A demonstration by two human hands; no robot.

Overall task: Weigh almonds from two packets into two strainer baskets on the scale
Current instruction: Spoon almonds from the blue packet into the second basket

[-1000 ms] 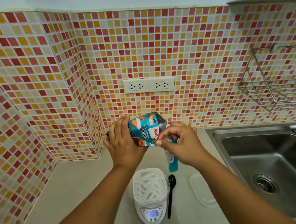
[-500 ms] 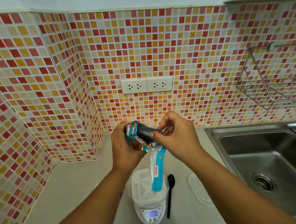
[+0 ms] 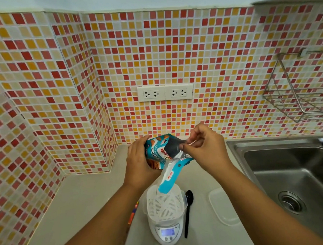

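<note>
A teal almond packet [image 3: 157, 150] is held in the air above the counter. My left hand [image 3: 138, 166] grips its body from the left. My right hand [image 3: 207, 148] pinches the torn top edge, and a torn strip [image 3: 169, 180] dangles from the packet over the basket. The mouth of the packet gapes dark. Below stands a white strainer basket [image 3: 165, 202] on a white digital scale [image 3: 167, 232] with a lit display. No almonds show in the basket.
A black spoon [image 3: 188, 211] lies right of the scale, then a clear plastic lid [image 3: 223, 207]. A steel sink [image 3: 291, 181] fills the right. An orange-patterned item [image 3: 132, 213] peeks out beside my left forearm. A wire rack [image 3: 301, 88] hangs on the tiled wall.
My right hand has torn the packet's top across; the strip now hangs lower and the mouth is pulled wider. Both hands stayed above the scale.
</note>
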